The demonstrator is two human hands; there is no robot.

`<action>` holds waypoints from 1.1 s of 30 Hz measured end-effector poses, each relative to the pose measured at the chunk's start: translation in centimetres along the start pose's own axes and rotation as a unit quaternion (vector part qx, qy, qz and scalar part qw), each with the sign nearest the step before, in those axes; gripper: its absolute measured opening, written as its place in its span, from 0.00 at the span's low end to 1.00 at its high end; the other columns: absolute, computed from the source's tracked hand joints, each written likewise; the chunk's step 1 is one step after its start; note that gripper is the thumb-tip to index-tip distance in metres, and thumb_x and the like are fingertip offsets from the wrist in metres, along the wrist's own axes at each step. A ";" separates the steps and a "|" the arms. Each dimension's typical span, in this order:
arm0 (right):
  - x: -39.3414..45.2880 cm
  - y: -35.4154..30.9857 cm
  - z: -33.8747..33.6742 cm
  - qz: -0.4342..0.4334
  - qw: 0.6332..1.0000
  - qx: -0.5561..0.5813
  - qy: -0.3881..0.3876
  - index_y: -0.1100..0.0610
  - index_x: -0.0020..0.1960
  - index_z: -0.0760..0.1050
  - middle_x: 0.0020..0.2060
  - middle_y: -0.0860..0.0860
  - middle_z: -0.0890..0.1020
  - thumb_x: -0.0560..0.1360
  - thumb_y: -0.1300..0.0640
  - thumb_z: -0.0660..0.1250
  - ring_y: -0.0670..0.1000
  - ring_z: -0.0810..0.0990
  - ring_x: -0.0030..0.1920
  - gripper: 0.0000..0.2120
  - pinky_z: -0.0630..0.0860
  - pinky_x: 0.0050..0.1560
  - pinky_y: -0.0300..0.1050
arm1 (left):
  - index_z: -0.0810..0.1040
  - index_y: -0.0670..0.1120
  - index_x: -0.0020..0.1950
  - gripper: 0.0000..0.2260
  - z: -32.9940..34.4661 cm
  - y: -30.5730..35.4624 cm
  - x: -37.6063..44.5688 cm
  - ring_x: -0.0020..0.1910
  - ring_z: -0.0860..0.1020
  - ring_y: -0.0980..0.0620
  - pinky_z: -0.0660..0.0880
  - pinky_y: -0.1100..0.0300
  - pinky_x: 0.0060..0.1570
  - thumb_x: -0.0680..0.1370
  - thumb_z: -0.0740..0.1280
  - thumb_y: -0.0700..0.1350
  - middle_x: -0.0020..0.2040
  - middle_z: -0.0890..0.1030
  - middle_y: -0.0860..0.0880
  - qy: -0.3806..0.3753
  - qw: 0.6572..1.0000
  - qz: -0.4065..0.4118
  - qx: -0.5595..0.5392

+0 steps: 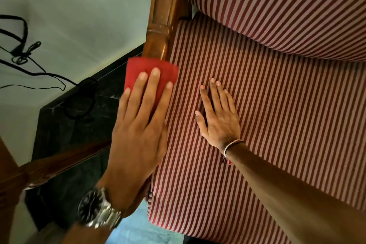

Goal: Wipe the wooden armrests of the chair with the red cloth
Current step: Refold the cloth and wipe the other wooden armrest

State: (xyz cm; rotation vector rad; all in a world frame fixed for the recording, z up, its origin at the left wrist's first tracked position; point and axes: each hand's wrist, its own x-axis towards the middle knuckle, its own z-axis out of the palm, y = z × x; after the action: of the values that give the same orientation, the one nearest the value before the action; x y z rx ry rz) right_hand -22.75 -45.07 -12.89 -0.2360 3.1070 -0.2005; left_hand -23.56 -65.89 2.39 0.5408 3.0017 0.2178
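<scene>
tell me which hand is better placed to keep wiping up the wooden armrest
Left. The left hand already presses the red cloth flat on the armrest, with bare wood just ahead. The right hand lies flat on the striped seat cushion, holding nothing.

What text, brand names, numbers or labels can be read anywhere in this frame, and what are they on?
None is readable.
Wristwatch on the left wrist: the dark dial is too small and blurred to read any brand or numerals.
Red cloth under the left hand: no label or print visible.
Striped seat cushion under the right hand: stripes only, no tag or lettering.
Wooden armrest: no marking.
</scene>
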 end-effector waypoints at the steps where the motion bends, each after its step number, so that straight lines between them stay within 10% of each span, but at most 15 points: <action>1: 0.0 0.0 0.0 0.003 1.000 -0.001 0.002 0.55 0.84 0.55 0.83 0.60 0.56 0.84 0.41 0.52 0.58 0.54 0.84 0.32 0.52 0.84 0.57 | 0.58 0.45 0.82 0.27 0.1 -0.1 -0.9 0.83 0.51 0.42 0.50 0.42 0.82 0.83 0.56 0.48 0.83 0.55 0.41 -0.005 1.000 0.004 -0.001; 16: 0.0 -0.3 -0.4 0.007 1.000 0.004 0.012 0.55 0.83 0.55 0.83 0.60 0.57 0.85 0.41 0.51 0.58 0.55 0.84 0.32 0.54 0.84 0.57 | 0.58 0.46 0.82 0.29 0.0 -1.0 -0.3 0.83 0.43 0.51 0.59 0.35 0.78 0.82 0.61 0.47 0.84 0.51 0.43 0.003 0.997 -0.001 -0.074; 25: -0.2 -0.4 -0.3 0.006 1.000 0.003 0.019 0.55 0.83 0.56 0.83 0.60 0.57 0.85 0.41 0.51 0.58 0.55 0.84 0.31 0.54 0.84 0.57 | 0.53 0.45 0.83 0.28 -0.4 -1.9 7.8 0.83 0.48 0.38 0.52 0.46 0.80 0.85 0.57 0.48 0.83 0.50 0.37 0.024 0.998 0.003 -0.065; 33: -0.2 -0.6 -0.3 0.014 1.000 -0.003 0.003 0.55 0.84 0.54 0.83 0.60 0.55 0.85 0.41 0.51 0.58 0.54 0.84 0.32 0.52 0.84 0.57 | 0.57 0.44 0.82 0.27 0.5 -1.2 -2.9 0.84 0.47 0.43 0.55 0.40 0.80 0.84 0.56 0.50 0.83 0.51 0.41 0.000 0.999 0.021 -0.044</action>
State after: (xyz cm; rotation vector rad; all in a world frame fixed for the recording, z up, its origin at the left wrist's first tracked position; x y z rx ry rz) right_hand -22.45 -45.62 -12.55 -0.1912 3.1156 -0.1908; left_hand -21.21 -67.98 1.88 0.5964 2.9655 0.3501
